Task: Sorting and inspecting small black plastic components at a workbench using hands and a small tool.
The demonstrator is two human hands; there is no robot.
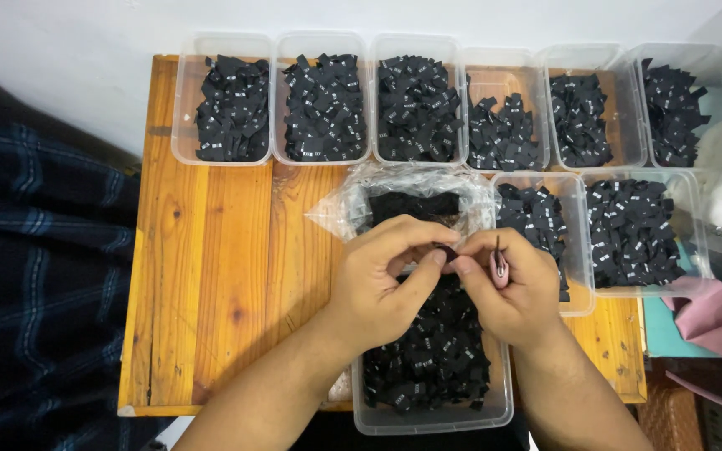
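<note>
Head cam: L hand (378, 280) & R hand (507, 288) meet over clear tub (432, 413) of small black fabric labels (428, 359) at table's (211, 276) near edge. Both pinch one black label (446, 250) btwn thumb & fingertips, fingers narrow. R hand also grips small pink snips (500, 267). Plastic bag (353, 205) w/ labels just behind hands; more label tubs (323, 96) along far edge.
</note>
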